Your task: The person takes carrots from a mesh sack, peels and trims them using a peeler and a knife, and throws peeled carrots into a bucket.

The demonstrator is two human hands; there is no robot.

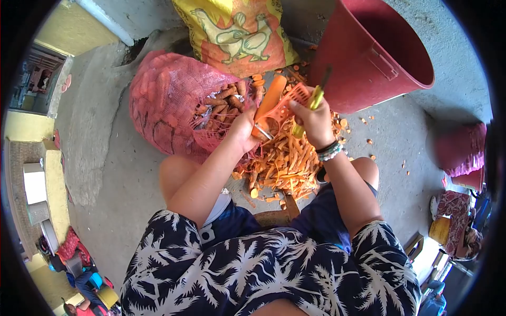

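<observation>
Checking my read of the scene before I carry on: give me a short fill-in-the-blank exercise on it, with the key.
1. The right hand holds a slim tool whose handle is coloured ____.
2. In the head view, the mesh sack lies to the ____ (left or right) of the pile of carrot pieces.
3. The beads around the right wrist form a ____.
4. The large bucket at the upper right of the view is coloured ____.

Missing words: yellow; left; bracelet; red.
</observation>
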